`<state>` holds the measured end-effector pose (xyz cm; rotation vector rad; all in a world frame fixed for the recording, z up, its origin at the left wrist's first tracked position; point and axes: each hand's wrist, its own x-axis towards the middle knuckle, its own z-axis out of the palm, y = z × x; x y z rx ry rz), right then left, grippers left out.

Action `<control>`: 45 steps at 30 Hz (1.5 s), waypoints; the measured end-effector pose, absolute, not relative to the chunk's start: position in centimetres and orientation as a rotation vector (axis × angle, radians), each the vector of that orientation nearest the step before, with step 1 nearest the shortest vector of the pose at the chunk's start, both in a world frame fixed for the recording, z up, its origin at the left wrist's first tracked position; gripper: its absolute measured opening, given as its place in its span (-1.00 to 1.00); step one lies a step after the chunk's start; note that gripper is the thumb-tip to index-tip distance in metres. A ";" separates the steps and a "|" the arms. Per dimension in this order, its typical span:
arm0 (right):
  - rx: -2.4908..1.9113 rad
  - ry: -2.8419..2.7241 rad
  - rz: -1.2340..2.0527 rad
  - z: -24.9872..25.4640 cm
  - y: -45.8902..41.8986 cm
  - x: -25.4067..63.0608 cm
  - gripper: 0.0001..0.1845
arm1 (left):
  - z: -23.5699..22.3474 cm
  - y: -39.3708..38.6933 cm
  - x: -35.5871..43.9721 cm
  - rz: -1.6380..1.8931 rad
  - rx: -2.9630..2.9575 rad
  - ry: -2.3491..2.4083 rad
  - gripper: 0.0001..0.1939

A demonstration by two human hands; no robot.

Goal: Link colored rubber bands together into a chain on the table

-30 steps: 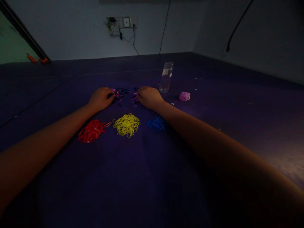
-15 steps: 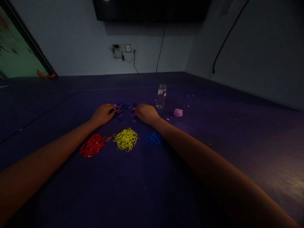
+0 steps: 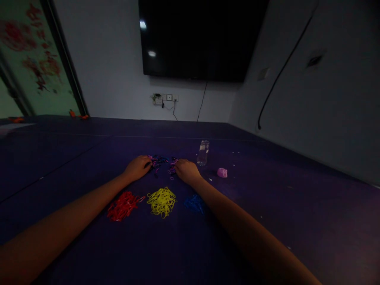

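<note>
A loose spread of mixed dark, pink and blue rubber bands (image 3: 160, 159) lies between my two hands. My left hand (image 3: 138, 168) is at its left side, fingers curled in on some dark bands. On the right side, my right hand (image 3: 187, 171) bends its fingers over more pink and dark bands (image 3: 171, 171); its fingertips are partly hidden. Closer to me are three sorted heaps: red rubber bands (image 3: 124, 206), yellow rubber bands (image 3: 162, 202) and blue rubber bands (image 3: 194, 204), the last beside my right forearm.
A clear jar (image 3: 203, 152) stands upright just beyond my right hand, with a small pink object (image 3: 222, 172) to its right. White scraps dot the purple surface (image 3: 267, 178). A dark screen (image 3: 202, 39) hangs on the wall above sockets with cables (image 3: 166, 98).
My view has tilted up, so the table, hands and heaps sit lower in the picture and more of the screen shows. Both hands stay at the mixed bands with little visible movement.
</note>
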<state>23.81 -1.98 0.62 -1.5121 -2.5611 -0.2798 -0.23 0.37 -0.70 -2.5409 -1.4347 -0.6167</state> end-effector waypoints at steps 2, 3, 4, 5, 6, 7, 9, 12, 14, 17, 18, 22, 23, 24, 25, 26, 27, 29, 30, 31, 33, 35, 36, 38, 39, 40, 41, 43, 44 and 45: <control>-1.514 -2.563 -0.274 0.6 -2.0 23.8 -0.60 | -0.7 0.4 -0.2 -0.622 -2.536 -1.433 -0.79; -1.513 -2.563 -0.273 0.7 -2.0 23.8 -0.60 | -0.7 0.4 -0.2 -0.626 -2.531 -1.433 -0.79; -1.515 -2.562 -0.271 0.7 -2.0 23.8 -0.60 | -0.8 0.4 -0.2 -0.629 -2.527 -1.434 -0.79; -1.519 -2.561 -0.270 0.7 -2.1 23.8 -0.60 | -0.8 0.4 -0.2 -0.631 -2.527 -1.432 -0.78; -1.524 -2.561 -0.268 0.7 -2.1 23.7 -0.60 | -0.8 0.4 -0.3 -0.633 -2.528 -1.430 -0.78; -1.530 -2.561 -0.266 0.7 -2.1 23.7 -0.60 | -0.9 0.5 -0.3 -0.633 -2.531 -1.426 -0.78; -1.536 -2.565 -0.265 0.7 -2.0 23.7 -0.61 | -0.9 0.5 -0.4 -0.632 -2.532 -1.418 -0.78; -1.527 -2.566 -0.276 0.7 -2.0 23.7 -0.63 | -1.0 0.6 -0.4 -0.637 -2.524 -1.419 -0.78; -1.523 -2.565 -0.275 0.7 -2.0 23.8 -0.64 | -1.1 0.5 -0.4 -0.645 -2.520 -1.423 -0.79; -1.523 -2.563 -0.264 0.7 -2.0 23.8 -0.63 | -1.1 0.5 -0.4 -0.657 -2.526 -1.437 -0.80; -1.522 -2.564 -0.261 0.7 -2.0 23.8 -0.63 | -1.0 0.5 -0.4 -0.658 -2.529 -1.443 -0.80; -1.519 -2.559 -0.254 0.7 -2.0 23.8 -0.63 | -1.0 0.5 -0.4 -0.662 -2.530 -1.448 -0.80; -1.519 -2.556 -0.253 0.7 -2.0 23.8 -0.62 | -1.0 0.5 -0.4 -0.661 -2.530 -1.445 -0.79; -1.519 -2.554 -0.253 0.7 -2.0 23.8 -0.62 | -1.0 0.6 -0.4 -0.659 -2.532 -1.442 -0.79; -1.518 -2.553 -0.252 0.8 -2.1 23.8 -0.61 | -1.1 0.6 -0.4 -0.658 -2.535 -1.439 -0.78; -1.515 -2.552 -0.252 0.8 -2.1 23.8 -0.61 | -1.1 0.6 -0.4 -0.658 -2.540 -1.435 -0.78; -1.512 -2.552 -0.252 0.8 -2.1 23.8 -0.60 | -1.1 0.7 -0.5 -0.658 -2.543 -1.430 -0.79; -1.506 -2.552 -0.255 0.9 -2.2 23.8 -0.60 | -1.2 0.7 -0.5 -0.657 -2.543 -1.425 -0.79; -1.503 -2.552 -0.257 0.9 -2.2 23.8 -0.60 | -1.2 0.7 -0.5 -0.655 -2.538 -1.426 -0.79; -1.502 -2.551 -0.260 0.9 -2.2 23.8 -0.60 | -1.2 0.7 -0.5 -0.654 -2.533 -1.429 -0.79; -1.502 -2.549 -0.263 0.9 -2.2 23.8 -0.60 | -1.2 0.7 -0.6 -0.653 -2.522 -1.434 -0.80; -1.500 -2.549 -0.268 0.8 -2.2 23.8 -0.61 | -1.2 0.7 -0.5 -0.648 -2.520 -1.432 -0.80; -1.498 -2.550 -0.271 0.8 -2.2 23.8 -0.61 | -1.1 0.7 -0.5 -0.644 -2.519 -1.431 -0.79; -1.496 -2.555 -0.281 0.8 -2.1 23.8 -0.62 | -1.1 0.7 -0.5 -0.631 -2.515 -1.435 -0.79; -1.495 -2.557 -0.285 0.7 -2.1 23.8 -0.62 | -1.1 0.6 -0.4 -0.623 -2.514 -1.440 -0.78; -1.496 -2.557 -0.288 0.7 -2.1 23.8 -0.62 | -1.0 0.6 -0.4 -0.617 -2.513 -1.444 -0.78; -1.496 -2.556 -0.289 0.7 -2.1 23.8 -0.62 | -1.0 0.6 -0.4 -0.614 -2.515 -1.445 -0.78; -1.494 -2.552 -0.289 0.7 -2.0 23.8 -0.62 | -1.1 0.7 -0.4 -0.619 -2.522 -1.437 -0.78; -1.491 -2.550 -0.289 0.6 -2.0 23.8 -0.61 | -1.1 0.7 -0.4 -0.627 -2.521 -1.431 -0.79; -1.488 -2.547 -0.288 0.6 -2.0 23.8 -0.61 | -1.1 0.7 -0.4 -0.633 -2.517 -1.424 -0.79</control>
